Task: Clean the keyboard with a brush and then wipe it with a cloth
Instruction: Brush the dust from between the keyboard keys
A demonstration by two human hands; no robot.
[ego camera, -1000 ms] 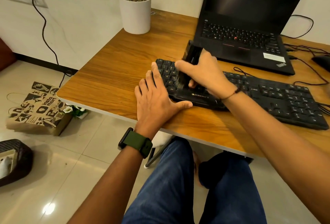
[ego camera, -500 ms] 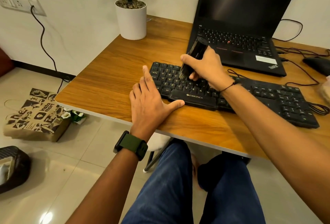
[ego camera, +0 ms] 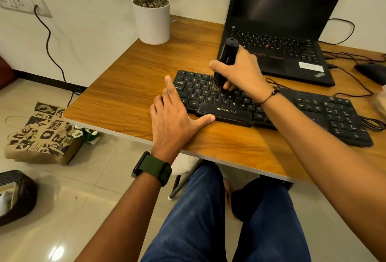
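A: Where do we find the keyboard (ego camera: pixel 271 111)?

B: We see it lying flat on the wooden tabletop (ego camera: pixel 129 92), just in front of the open laptop (ego camera: pixel 277 32), its long side running from about ten o'clock to four o'clock.

A: And the brush (ego camera: pixel 226 61)?

B: We have it in the right hand (ego camera: pixel 240 71), whose fingers (ego camera: pixel 228 86) are wrapped tight around the black handle. It stands nearly upright, tilted slightly toward one o'clock, bristles down on the upper letter rows at the keyboard's left part.

A: What of the left hand (ego camera: pixel 173 117)?

B: We see it pressed flat at the keyboard's nine o'clock end, fingers straight and spread, the thumb lying along the front edge beside the space bar, holding nothing. A green watch (ego camera: pixel 152 168) sits on that wrist.

A: Anything else?

B: At twelve o'clock from that hand we note a white plant pot (ego camera: pixel 151 21) near the tabletop's far corner. A printed paper bag (ego camera: pixel 41 134) lies on the floor at nine o'clock.
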